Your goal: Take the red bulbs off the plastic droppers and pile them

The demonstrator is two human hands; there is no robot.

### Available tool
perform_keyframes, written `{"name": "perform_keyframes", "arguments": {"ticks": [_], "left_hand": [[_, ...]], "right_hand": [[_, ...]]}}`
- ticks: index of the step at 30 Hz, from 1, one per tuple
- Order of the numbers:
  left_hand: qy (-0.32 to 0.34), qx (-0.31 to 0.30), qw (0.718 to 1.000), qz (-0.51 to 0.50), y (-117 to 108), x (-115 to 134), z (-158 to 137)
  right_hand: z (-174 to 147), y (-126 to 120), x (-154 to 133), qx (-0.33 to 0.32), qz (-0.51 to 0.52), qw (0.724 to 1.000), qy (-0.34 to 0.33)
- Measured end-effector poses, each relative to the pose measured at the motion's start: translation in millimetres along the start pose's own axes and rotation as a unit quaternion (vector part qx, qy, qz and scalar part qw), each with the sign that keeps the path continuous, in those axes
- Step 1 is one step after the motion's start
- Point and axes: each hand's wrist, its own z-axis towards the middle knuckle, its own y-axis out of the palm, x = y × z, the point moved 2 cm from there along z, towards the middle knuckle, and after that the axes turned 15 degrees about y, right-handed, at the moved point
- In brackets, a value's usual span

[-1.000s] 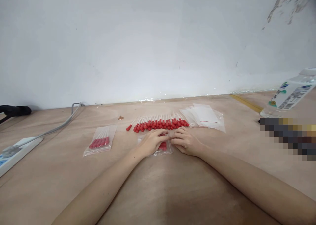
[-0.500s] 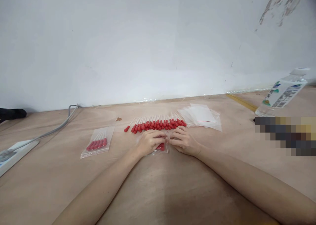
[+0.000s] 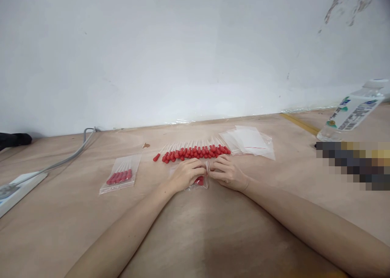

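Observation:
Between my hands lies a small clear zip bag (image 3: 204,186) with red-tipped sticks inside, partly hidden under my fingers. My left hand (image 3: 186,174) is closed on the bag from the left, its fingers bent over it. My right hand (image 3: 228,173) pinches the bag's right edge, where a thin reddish line shows. Just beyond the hands stretches a row of red-tipped white sticks (image 3: 198,151), tips toward me. One stick (image 3: 156,157) lies slightly apart at the row's left end. To the left rests a filled zip bag (image 3: 120,174) holding several such sticks.
Flat clear zip bags (image 3: 252,143) are piled right of the row. A plastic bottle (image 3: 350,111) stands at the far right beside a blurred patch. On the left are a white power strip (image 3: 24,190) and its grey cable (image 3: 73,154). A white wall (image 3: 183,54) rises behind the table.
The view has shifted slightly. Both hands stay at the same bag with almost the same grip, fingertips at its right edge.

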Motion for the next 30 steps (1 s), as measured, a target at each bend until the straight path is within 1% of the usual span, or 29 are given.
{"name": "perform_keyframes", "arguments": {"ticks": [2,5,9,13,16,21,27,30], "left_hand": [[-0.02,0.004,1.0,-0.013,2.2,-1.2,-2.1],[-0.048,0.033,0.998,-0.027,4.1,-3.5,-5.1],[-0.034,0.04,0.998,-0.02,5.8,-4.8,-6.8],[-0.031,0.079,0.996,0.001,6.4,-5.2,-9.5],[-0.02,0.094,0.995,0.021,7.2,-4.7,-11.8],[-0.016,0.088,0.995,0.045,7.3,-4.4,-13.2],[-0.015,0.062,0.996,0.062,5.7,-1.9,-10.8],[-0.02,0.042,0.997,0.069,4.2,0.0,-8.6]], "right_hand": [[-0.7,1.9,1.1,-0.007,-0.001,1.0,0.012],[-1.2,3.3,1.8,-0.002,0.0,1.0,0.026],[-1.3,2.8,0.8,0.001,0.017,1.0,0.015],[-1.9,2.2,1.0,-0.014,0.018,1.0,0.016],[-2.0,3.1,1.5,-0.028,0.008,0.999,0.024],[-1.4,4.7,1.0,-0.038,0.004,0.999,0.027],[-1.1,4.4,1.7,-0.029,0.01,0.999,0.042],[-1.1,5.0,2.2,-0.034,0.007,0.999,0.041]]}}
